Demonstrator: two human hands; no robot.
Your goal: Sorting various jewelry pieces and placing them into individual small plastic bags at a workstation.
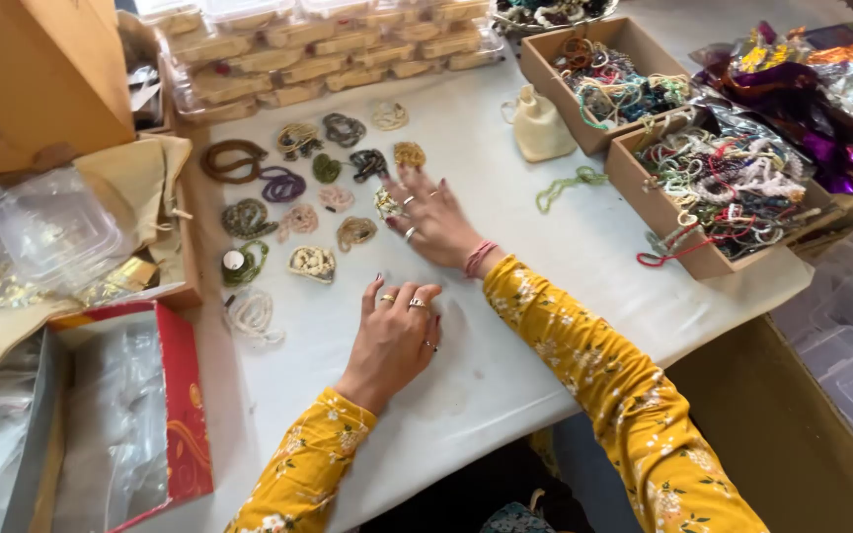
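Left hand lies flat, fingers together, on the white table, holding nothing. Beyond it, right hand spreads open, fingertips touching a small pale bead coil (apparently not gripped). The coil looks light, limp and slippery; best pinched across its bunched strands. About sixteen such coils lie left of and beyond that hand. Right of it stand two open cardboard boxes of bracelets.

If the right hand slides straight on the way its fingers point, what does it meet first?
Most likely the small pale bead coil at the right hand's fingertips; beyond it, the dark bead coil.
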